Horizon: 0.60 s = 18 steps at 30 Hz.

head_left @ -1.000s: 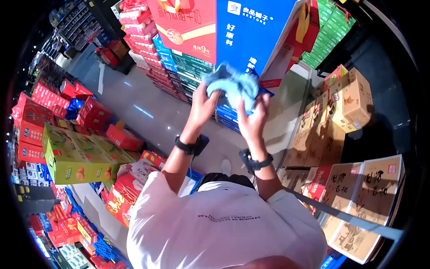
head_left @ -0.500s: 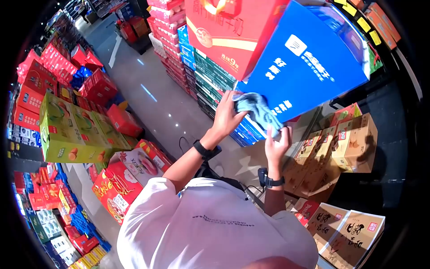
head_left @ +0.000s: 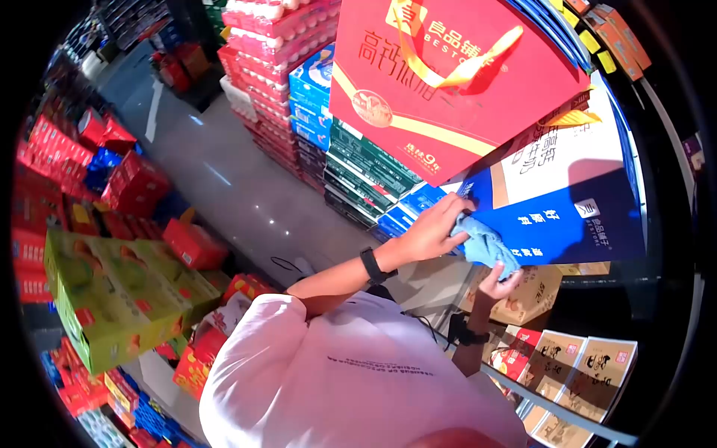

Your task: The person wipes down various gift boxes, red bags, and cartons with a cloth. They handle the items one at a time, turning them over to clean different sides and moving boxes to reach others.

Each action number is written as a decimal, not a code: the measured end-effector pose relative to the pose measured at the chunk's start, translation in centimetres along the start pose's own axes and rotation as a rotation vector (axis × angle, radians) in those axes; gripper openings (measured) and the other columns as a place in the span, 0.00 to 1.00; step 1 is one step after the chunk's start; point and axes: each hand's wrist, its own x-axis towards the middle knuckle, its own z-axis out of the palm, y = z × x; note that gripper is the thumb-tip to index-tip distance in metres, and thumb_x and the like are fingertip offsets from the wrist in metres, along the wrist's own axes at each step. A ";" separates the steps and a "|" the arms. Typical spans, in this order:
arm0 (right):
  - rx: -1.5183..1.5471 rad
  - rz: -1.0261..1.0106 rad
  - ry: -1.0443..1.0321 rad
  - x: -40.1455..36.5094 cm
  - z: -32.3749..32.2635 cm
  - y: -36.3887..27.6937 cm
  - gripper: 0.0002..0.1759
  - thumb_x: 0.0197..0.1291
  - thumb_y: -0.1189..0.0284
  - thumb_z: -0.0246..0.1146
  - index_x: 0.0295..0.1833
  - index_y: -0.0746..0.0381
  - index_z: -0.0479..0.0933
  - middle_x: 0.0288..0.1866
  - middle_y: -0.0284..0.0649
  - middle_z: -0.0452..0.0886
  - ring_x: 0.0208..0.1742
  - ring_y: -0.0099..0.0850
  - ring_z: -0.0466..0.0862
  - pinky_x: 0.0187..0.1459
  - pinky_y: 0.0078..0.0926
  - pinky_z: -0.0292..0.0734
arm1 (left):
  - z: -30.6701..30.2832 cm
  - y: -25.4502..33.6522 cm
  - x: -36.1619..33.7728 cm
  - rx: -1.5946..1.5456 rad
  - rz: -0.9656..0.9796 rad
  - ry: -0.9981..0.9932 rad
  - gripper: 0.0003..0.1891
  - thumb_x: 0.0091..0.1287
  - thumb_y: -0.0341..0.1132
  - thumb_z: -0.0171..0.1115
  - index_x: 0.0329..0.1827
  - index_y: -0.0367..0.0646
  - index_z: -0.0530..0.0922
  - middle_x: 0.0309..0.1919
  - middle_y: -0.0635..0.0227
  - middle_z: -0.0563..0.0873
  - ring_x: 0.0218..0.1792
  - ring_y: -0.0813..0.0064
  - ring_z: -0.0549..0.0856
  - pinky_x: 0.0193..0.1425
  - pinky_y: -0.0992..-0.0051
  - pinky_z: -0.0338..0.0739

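Observation:
A light-blue cloth (head_left: 484,243) is bunched and stretched between my two hands. My left hand (head_left: 441,226) is closed on its upper left end, fingers curled over the fabric. Lower down, my right hand (head_left: 501,284) pinches the other end. Just beyond the cloth stands a blue and white gift bag (head_left: 556,220), its lower blue part right behind the fabric in this view. Next to it, farther off, is a red gift bag (head_left: 441,104) with a yellow ribbon handle.
Stacked green cartons (head_left: 373,157) and pink-red egg trays (head_left: 261,56) stand beyond my left hand. Brown cartons (head_left: 590,366) lie at the lower right behind a metal rail (head_left: 560,407). To the left, green boxes (head_left: 112,291) border the aisle floor (head_left: 216,190).
The view has turned, showing more of the red bag and the white part of the blue bag. My hands, still on the cloth, now appear farther right and lower.

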 end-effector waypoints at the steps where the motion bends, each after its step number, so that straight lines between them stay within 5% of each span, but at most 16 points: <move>1: -0.069 -0.003 0.056 0.5 0.1 -1.8 0.15 0.67 0.68 0.65 0.43 0.70 0.72 0.37 0.45 0.78 0.39 0.32 0.76 0.43 0.33 0.74 | -1.0 0.6 0.7 -0.018 -0.005 -0.062 0.24 0.60 0.28 0.66 0.60 0.39 0.70 0.50 0.52 0.76 0.53 0.50 0.80 0.57 0.61 0.76; 3: -0.026 0.023 0.216 0.8 2.1 -5.6 0.15 0.68 0.67 0.65 0.37 0.68 0.71 0.32 0.43 0.76 0.34 0.32 0.73 0.39 0.36 0.71 | -1.7 0.0 1.0 -0.031 0.000 -0.133 0.24 0.63 0.29 0.64 0.61 0.39 0.69 0.50 0.51 0.76 0.53 0.48 0.80 0.57 0.59 0.76; 5: -0.329 0.227 0.103 -1.4 2.7 -7.9 0.15 0.67 0.67 0.67 0.38 0.68 0.72 0.31 0.43 0.78 0.32 0.30 0.74 0.36 0.35 0.72 | -2.8 -0.7 0.3 -0.049 -0.023 -0.216 0.19 0.68 0.31 0.62 0.60 0.39 0.70 0.52 0.48 0.77 0.53 0.45 0.81 0.54 0.57 0.78; 7: -0.258 0.103 0.064 -5.6 5.2 -5.7 0.15 0.64 0.67 0.70 0.38 0.66 0.72 0.32 0.42 0.80 0.31 0.27 0.76 0.36 0.31 0.76 | -4.6 -2.1 -0.7 -0.103 -0.108 -0.300 0.16 0.71 0.33 0.61 0.58 0.40 0.73 0.48 0.47 0.81 0.47 0.44 0.84 0.50 0.56 0.80; 8: -0.177 -0.058 0.037 -5.8 7.1 -7.4 0.15 0.62 0.67 0.71 0.41 0.63 0.72 0.30 0.45 0.81 0.29 0.35 0.82 0.34 0.35 0.79 | -4.5 -3.5 -1.8 -0.127 -0.139 -0.199 0.13 0.72 0.34 0.60 0.56 0.40 0.74 0.41 0.47 0.84 0.42 0.44 0.85 0.45 0.55 0.80; 9: -0.138 0.056 -0.059 -6.0 8.5 -10.2 0.16 0.65 0.69 0.69 0.49 0.65 0.71 0.37 0.47 0.83 0.37 0.35 0.84 0.41 0.33 0.80 | -4.9 -4.6 -2.4 -0.097 -0.117 -0.149 0.14 0.73 0.35 0.60 0.57 0.39 0.73 0.39 0.47 0.84 0.40 0.46 0.87 0.42 0.57 0.80; 11: 0.175 0.267 -0.179 -5.2 12.4 -14.2 0.25 0.68 0.74 0.65 0.64 0.68 0.63 0.54 0.53 0.79 0.54 0.36 0.81 0.52 0.32 0.78 | -8.2 -3.2 -1.8 -0.206 -0.417 -0.197 0.15 0.74 0.37 0.60 0.57 0.36 0.73 0.38 0.46 0.84 0.39 0.49 0.88 0.41 0.59 0.79; 12: 0.236 0.206 -0.208 -4.5 14.2 -14.5 0.30 0.68 0.74 0.64 0.69 0.68 0.60 0.58 0.55 0.76 0.55 0.36 0.80 0.53 0.32 0.78 | -9.3 -3.1 -1.4 -0.283 -0.328 -0.063 0.18 0.74 0.38 0.61 0.59 0.35 0.72 0.38 0.45 0.83 0.37 0.52 0.87 0.40 0.62 0.79; 16: -0.038 -0.129 -0.276 0.2 20.1 -19.2 0.43 0.63 0.76 0.65 0.79 0.66 0.52 0.69 0.62 0.63 0.69 0.55 0.68 0.68 0.51 0.64 | -14.2 -2.8 0.7 -0.278 -0.164 -0.118 0.34 0.74 0.42 0.60 0.76 0.33 0.59 0.63 0.45 0.72 0.66 0.52 0.75 0.68 0.62 0.69; 18: -0.060 -0.221 -0.242 2.3 22.6 -21.3 0.45 0.59 0.75 0.66 0.79 0.65 0.53 0.67 0.62 0.63 0.70 0.60 0.66 0.69 0.53 0.63 | -15.8 -2.6 1.4 -0.271 -0.098 -0.038 0.34 0.74 0.40 0.60 0.77 0.33 0.58 0.60 0.46 0.73 0.63 0.53 0.75 0.68 0.63 0.68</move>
